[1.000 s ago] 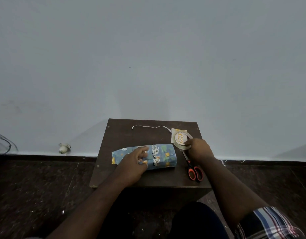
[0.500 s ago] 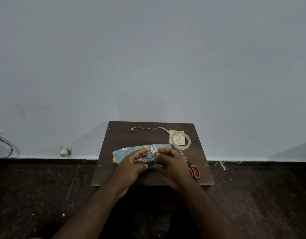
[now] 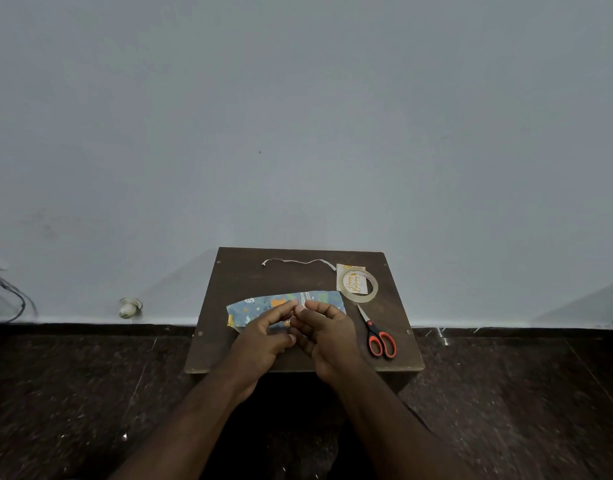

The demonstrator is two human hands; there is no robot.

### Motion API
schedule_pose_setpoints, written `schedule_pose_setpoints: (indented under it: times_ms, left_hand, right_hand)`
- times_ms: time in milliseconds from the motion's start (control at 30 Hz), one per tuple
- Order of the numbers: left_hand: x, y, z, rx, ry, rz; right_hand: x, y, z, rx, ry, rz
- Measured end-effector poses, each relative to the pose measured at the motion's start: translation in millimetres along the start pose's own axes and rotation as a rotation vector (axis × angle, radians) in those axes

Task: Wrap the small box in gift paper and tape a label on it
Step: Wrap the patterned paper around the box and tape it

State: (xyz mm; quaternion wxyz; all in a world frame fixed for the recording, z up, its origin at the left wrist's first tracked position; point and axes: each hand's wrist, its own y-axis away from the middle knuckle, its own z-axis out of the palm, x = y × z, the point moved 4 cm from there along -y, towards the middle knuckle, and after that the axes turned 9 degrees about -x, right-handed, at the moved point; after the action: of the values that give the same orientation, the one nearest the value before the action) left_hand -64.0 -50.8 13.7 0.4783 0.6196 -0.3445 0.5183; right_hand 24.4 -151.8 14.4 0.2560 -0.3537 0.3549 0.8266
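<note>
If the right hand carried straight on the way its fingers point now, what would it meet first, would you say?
The right hand points up and left, its fingers meeting the left hand's fingertips over the wrapped box. It would probably meet the left hand first, though depth is hard to judge.

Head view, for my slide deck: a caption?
Both hands meet over a gift-wrapped box on a small table, tape roll and scissors alongside.
</note>
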Motion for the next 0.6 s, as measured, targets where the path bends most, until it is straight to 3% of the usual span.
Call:
schedule_pose_setpoints:
  times_ms: [200, 600]
  left_hand:
    - [5, -2, -8, 0.008, -0.249, 0.029]
    - [4, -27, -17, 0.161, -1.124, 0.087]
  right_hand:
    - [-2, -1, -1, -0.017, 0.029, 0.011]
    - [-1, 1, -23, 0.049, 0.127, -0.03]
